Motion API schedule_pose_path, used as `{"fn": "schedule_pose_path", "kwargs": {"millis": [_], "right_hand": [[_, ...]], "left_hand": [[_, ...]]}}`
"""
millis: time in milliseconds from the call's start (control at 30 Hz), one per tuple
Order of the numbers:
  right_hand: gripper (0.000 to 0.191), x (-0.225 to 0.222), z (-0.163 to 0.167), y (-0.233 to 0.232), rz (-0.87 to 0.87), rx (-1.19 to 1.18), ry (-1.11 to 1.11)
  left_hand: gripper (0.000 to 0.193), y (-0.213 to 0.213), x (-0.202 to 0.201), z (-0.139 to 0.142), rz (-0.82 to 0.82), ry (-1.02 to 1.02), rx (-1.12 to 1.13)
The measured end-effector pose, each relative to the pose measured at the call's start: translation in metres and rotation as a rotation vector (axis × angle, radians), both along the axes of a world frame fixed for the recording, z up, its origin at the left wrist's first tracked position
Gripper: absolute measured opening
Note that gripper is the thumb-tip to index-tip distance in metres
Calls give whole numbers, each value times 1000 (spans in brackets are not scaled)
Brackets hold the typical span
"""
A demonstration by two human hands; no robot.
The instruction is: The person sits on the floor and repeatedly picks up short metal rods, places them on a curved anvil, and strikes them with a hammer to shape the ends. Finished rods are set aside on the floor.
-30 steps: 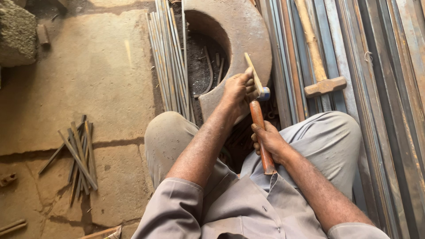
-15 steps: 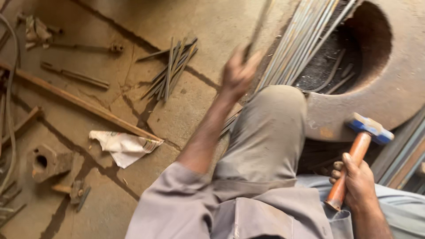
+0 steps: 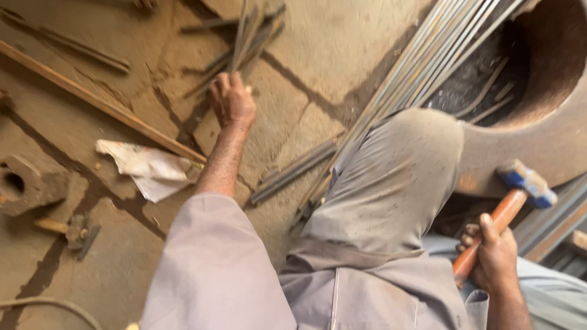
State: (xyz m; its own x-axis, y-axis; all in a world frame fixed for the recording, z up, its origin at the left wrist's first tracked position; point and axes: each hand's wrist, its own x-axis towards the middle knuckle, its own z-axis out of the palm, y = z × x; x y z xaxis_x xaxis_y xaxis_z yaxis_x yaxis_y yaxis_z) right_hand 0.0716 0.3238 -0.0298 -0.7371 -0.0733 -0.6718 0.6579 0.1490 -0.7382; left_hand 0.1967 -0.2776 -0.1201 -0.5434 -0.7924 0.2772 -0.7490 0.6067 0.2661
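My left hand (image 3: 232, 101) reaches out to the floor at the near end of a loose pile of short metal rods (image 3: 247, 36). Its fingers are curled around one thin rod that points away into the pile; the view is blurred there. My right hand (image 3: 495, 256) rests beside my right knee and grips the orange wooden handle of a hammer (image 3: 507, 211). The hammer's blue head (image 3: 527, 182) points up toward a heavy round steel ring (image 3: 550, 131).
A bundle of long steel rods (image 3: 428, 55) runs diagonally past my knee. A crumpled white paper (image 3: 147, 170), a long thin bar (image 3: 104, 105), a metal block with a hole (image 3: 27, 183) and a small tool (image 3: 70, 231) lie at left.
My left hand carried a rod from the steel ring leftward and has come down at the pile of short rods. My right hand lowered the hammer beside my knee. The view swung left.
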Motion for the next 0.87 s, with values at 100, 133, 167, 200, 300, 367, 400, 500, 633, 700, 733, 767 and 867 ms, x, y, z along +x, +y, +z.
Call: {"fn": "schedule_pose_path", "kwargs": {"millis": [100,133,167,200,300,367,400,500,633,700,733,767,867], "right_hand": [[29,1,1,-2,-26,68,-9],[29,1,3,-2,-28,67,-11],[29,0,5,-1,-28,66,-11],[29,-1,7,-1,-24,73,-18],[27,-3,12,-1,-21,86,-38],[26,-4,13,-6,-22,77,-46],[25,-4,13,-9,-19,76,-46],[23,0,13,-19,-28,11,-45],[19,-4,20,-11,-54,-160,-82],[22,-8,24,-3,-110,-211,-89],[24,-9,26,-2,-153,-251,-92],[25,-12,28,-2,-185,-294,-97],[29,-11,34,-11,-229,-314,-103]], "left_hand": [[33,45,6,-22,-75,-168,724],[35,74,17,-32,-290,-322,579],[26,104,30,-41,-391,-285,421],[32,130,43,-48,-429,-368,482],[53,182,69,-62,-419,-362,482],[53,189,72,-67,-373,-334,453],[46,189,71,-68,-355,-348,456],[45,169,67,-67,-392,-349,544],[38,134,63,-57,-505,-232,655],[30,131,67,-54,-497,-204,668],[29,128,69,-52,-496,-169,649],[30,126,66,-52,-504,-163,615],[22,116,62,-53,-539,-127,624]]}}
